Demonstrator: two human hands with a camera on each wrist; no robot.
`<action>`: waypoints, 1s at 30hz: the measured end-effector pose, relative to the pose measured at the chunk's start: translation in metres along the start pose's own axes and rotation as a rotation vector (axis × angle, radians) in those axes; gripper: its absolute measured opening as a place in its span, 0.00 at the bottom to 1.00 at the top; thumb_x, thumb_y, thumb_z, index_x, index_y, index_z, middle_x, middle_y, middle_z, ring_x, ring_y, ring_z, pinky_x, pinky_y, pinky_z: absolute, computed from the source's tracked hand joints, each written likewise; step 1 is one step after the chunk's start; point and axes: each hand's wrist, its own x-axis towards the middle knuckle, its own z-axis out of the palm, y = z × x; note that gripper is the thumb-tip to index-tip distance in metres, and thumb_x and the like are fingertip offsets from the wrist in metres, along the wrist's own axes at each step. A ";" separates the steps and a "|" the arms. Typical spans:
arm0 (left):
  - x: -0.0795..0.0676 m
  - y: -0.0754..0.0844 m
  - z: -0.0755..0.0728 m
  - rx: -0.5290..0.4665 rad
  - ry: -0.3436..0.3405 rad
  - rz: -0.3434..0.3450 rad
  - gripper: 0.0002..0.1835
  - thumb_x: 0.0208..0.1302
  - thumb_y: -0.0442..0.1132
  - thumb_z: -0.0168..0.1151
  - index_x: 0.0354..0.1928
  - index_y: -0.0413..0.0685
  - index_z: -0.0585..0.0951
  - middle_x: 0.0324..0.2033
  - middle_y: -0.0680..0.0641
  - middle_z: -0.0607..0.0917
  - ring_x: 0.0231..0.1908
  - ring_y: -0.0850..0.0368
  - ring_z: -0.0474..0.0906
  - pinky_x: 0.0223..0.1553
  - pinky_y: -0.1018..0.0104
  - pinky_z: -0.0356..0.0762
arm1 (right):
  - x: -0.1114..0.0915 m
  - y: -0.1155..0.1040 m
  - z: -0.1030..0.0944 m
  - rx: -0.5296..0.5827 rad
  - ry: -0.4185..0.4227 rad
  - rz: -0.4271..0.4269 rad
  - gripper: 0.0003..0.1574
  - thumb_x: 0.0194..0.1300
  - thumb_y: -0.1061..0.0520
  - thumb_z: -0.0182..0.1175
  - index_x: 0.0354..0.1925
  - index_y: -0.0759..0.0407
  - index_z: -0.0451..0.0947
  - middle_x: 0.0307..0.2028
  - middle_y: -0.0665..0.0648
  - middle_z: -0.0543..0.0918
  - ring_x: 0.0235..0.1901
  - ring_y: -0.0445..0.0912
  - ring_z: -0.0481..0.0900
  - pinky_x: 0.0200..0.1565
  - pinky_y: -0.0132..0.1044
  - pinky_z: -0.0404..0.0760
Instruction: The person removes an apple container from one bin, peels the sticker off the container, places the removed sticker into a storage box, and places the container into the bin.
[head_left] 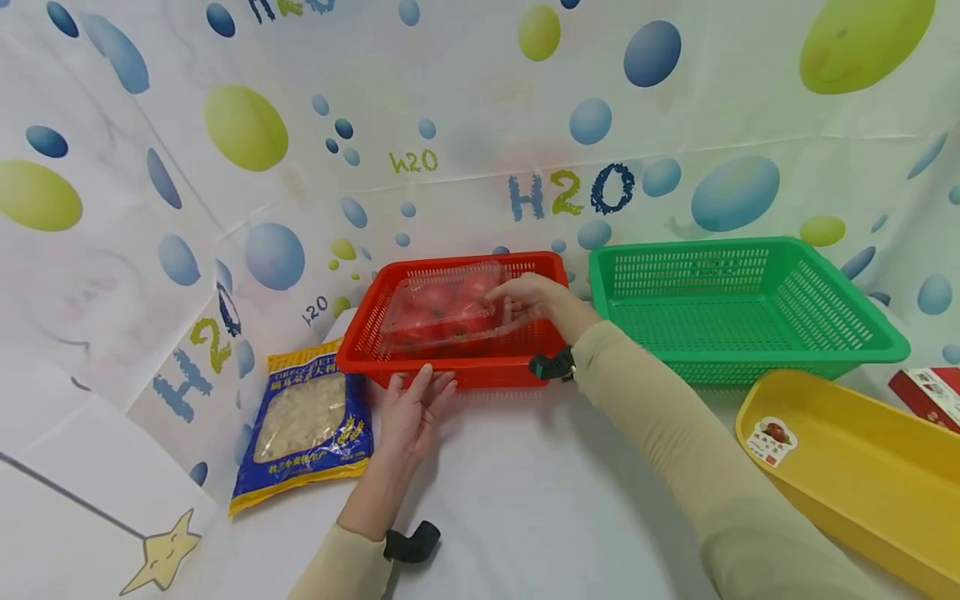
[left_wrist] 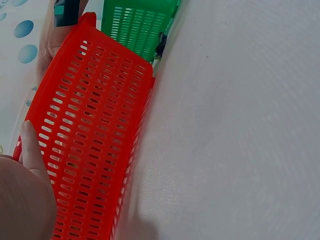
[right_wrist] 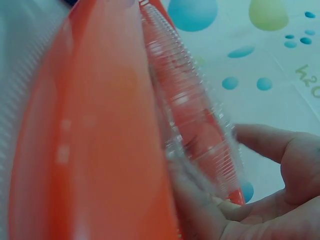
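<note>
A clear plastic box of tomatoes (head_left: 442, 308) lies inside the red basket (head_left: 450, 367), tilted slightly. My right hand (head_left: 528, 300) holds the box by its right end. In the right wrist view, the fingers and thumb of that hand (right_wrist: 270, 190) spread around the clear box (right_wrist: 200, 120), and the basket wall (right_wrist: 110, 120) hides part of them. At the basket's front rim, my left hand (head_left: 408, 417) pinches the edge. The left wrist view shows one digit against the perforated wall (left_wrist: 95, 130); the other fingers are mostly hidden.
A green basket (head_left: 720, 325) stands right of the red one. Nearer on the right is a yellow tray (head_left: 862, 475), with a red box (head_left: 930, 396) behind it. A blue and yellow pasta bag (head_left: 307, 425) lies to the left. Patterned sheeting (head_left: 480, 108) rises behind the baskets.
</note>
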 end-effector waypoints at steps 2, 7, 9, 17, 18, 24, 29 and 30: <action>0.000 0.000 0.001 0.000 0.001 0.000 0.24 0.77 0.40 0.56 0.69 0.51 0.64 0.54 0.42 0.84 0.51 0.48 0.84 0.51 0.60 0.81 | 0.001 0.000 -0.001 0.009 0.009 0.013 0.24 0.69 0.54 0.66 0.58 0.61 0.72 0.34 0.57 0.77 0.32 0.49 0.80 0.49 0.48 0.85; 0.000 0.000 0.002 0.001 0.008 0.005 0.25 0.76 0.40 0.57 0.70 0.52 0.64 0.53 0.42 0.84 0.50 0.48 0.85 0.51 0.60 0.81 | 0.000 0.000 -0.002 0.024 0.023 0.033 0.26 0.69 0.54 0.65 0.60 0.61 0.71 0.40 0.60 0.80 0.40 0.53 0.82 0.47 0.51 0.86; 0.000 0.000 0.002 0.001 0.009 0.007 0.26 0.76 0.41 0.58 0.71 0.51 0.63 0.52 0.43 0.84 0.50 0.49 0.85 0.50 0.60 0.81 | -0.001 0.000 -0.002 0.019 0.020 0.036 0.28 0.69 0.54 0.65 0.62 0.61 0.70 0.47 0.62 0.81 0.44 0.56 0.84 0.48 0.52 0.85; 0.000 0.000 0.002 0.011 0.011 0.010 0.26 0.77 0.40 0.56 0.72 0.50 0.62 0.51 0.43 0.85 0.49 0.50 0.86 0.50 0.60 0.82 | 0.001 0.000 -0.003 0.013 -0.001 0.051 0.34 0.70 0.51 0.64 0.69 0.59 0.66 0.61 0.66 0.76 0.55 0.61 0.80 0.51 0.54 0.83; 0.000 0.000 0.002 0.013 0.010 0.013 0.26 0.77 0.40 0.56 0.72 0.50 0.62 0.51 0.44 0.85 0.49 0.50 0.86 0.50 0.60 0.82 | 0.002 0.000 -0.004 0.013 -0.011 0.049 0.35 0.71 0.50 0.63 0.69 0.59 0.65 0.62 0.66 0.75 0.56 0.61 0.79 0.52 0.54 0.83; 0.000 -0.001 0.002 0.013 0.005 0.018 0.24 0.76 0.40 0.56 0.69 0.50 0.64 0.50 0.43 0.85 0.49 0.49 0.86 0.50 0.61 0.82 | -0.001 -0.002 -0.009 -0.013 -0.044 0.048 0.40 0.72 0.48 0.62 0.74 0.56 0.59 0.64 0.69 0.73 0.59 0.64 0.77 0.56 0.54 0.80; 0.000 -0.001 0.001 0.017 0.007 0.024 0.27 0.76 0.40 0.57 0.71 0.48 0.62 0.48 0.44 0.85 0.48 0.50 0.86 0.49 0.61 0.82 | -0.007 -0.004 -0.015 -0.040 -0.032 0.028 0.41 0.72 0.48 0.61 0.75 0.57 0.58 0.64 0.72 0.72 0.60 0.66 0.75 0.54 0.56 0.81; 0.000 -0.001 0.001 0.019 0.006 0.028 0.27 0.76 0.40 0.57 0.72 0.48 0.62 0.48 0.44 0.86 0.48 0.50 0.86 0.49 0.61 0.82 | -0.009 -0.005 -0.016 -0.033 -0.030 0.024 0.41 0.72 0.48 0.61 0.75 0.58 0.58 0.64 0.72 0.72 0.60 0.66 0.75 0.54 0.56 0.81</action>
